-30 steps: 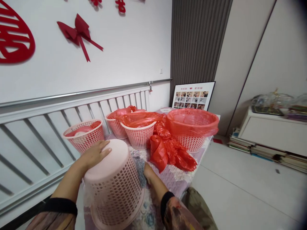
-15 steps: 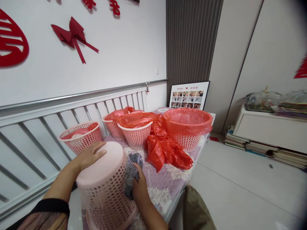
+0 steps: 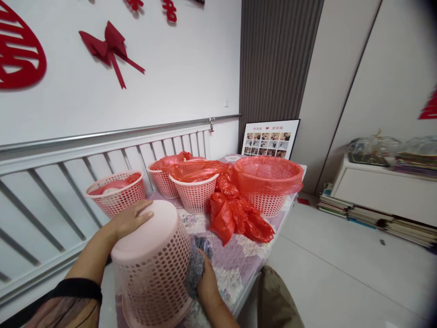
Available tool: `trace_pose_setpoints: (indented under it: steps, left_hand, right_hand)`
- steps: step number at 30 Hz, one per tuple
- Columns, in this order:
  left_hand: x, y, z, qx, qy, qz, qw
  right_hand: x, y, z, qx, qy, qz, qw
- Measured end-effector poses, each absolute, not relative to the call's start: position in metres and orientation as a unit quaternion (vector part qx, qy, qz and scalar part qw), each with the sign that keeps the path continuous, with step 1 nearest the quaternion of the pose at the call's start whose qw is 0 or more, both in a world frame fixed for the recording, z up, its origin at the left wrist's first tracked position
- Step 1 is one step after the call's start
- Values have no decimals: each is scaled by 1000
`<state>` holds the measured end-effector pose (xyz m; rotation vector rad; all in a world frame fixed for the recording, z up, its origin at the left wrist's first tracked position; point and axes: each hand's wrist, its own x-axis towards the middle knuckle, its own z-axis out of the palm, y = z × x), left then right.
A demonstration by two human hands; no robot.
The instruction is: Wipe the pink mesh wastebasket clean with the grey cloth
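A pale pink perforated plastic basket (image 3: 155,266) stands upside down and tilted in front of me, close to the table's near end. My left hand (image 3: 131,222) lies on its upturned base, fingers stretched out and apart. Against the basket's right side is a fuzzy grey cloth (image 3: 196,266). My right hand (image 3: 209,280) is closed around that cloth, with part of it bunched out above the fingers. Just beyond the basket, a roll of red plastic bags (image 3: 221,216) lies partly unrolled on the table.
A lilac floral cover lies over the table (image 3: 227,259). More pink baskets with red plastic, such as the middle basket (image 3: 194,196) and the right basket (image 3: 268,202), stand farther back. The radiator (image 3: 75,196) runs along the left; a low cabinet (image 3: 389,187) stands right, with stacked books beneath.
My right hand and the grey cloth have slid slightly right and downward along the basket's side. My left hand stays on the base. The view has shifted slightly.
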<state>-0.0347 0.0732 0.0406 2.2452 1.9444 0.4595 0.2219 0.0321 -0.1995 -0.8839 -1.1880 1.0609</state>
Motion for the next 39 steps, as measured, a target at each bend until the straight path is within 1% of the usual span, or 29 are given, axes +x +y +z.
trace_pose_setpoints:
  steps: [3, 6, 9, 14, 16, 17, 20, 27, 29, 31, 34, 37, 39]
  left_hand:
    - [-34, 73, 40, 746, 645, 152, 61]
    - [-34, 73, 41, 746, 647, 148, 55]
    - [-34, 73, 40, 743, 651, 144, 52]
    - [-36, 74, 39, 744, 649, 151, 50]
    - [-35, 74, 39, 745, 647, 153, 51]
    - [-35, 73, 40, 745, 647, 152, 53]
    - [-33, 72, 42, 745, 650, 142, 58]
    - [-34, 72, 41, 742, 655, 135, 58]
    - [-34, 72, 41, 743, 653, 135, 57]
    - [-34, 72, 41, 743, 654, 135, 57]
    - [-33, 72, 41, 741, 656, 135, 54]
    - [-33, 71, 41, 742, 655, 129, 51]
    - [-33, 71, 41, 742, 656, 127, 51]
  right_hand:
    - [228, 25, -223, -421, -515, 430, 611]
    - [221, 22, -221, -452, -513, 397, 612]
    - [209, 15, -188, -446, -545, 382, 598]
    - [197, -9, -101, -377, -653, 343, 561]
    - [192, -15, -82, -352, -693, 316, 544]
    - [190, -16, -80, -348, -707, 304, 535]
    - [188, -13, -103, -359, -718, 283, 524]
    - [213, -1, -215, -438, -638, 280, 568]
    - [218, 1, -232, -463, -619, 297, 561]
    - [218, 3, -235, -480, -600, 319, 555]
    - [209, 1, -211, -482, -580, 333, 565]
    - [196, -10, -159, -444, -603, 338, 569]
    - [189, -21, -121, -409, -644, 329, 556]
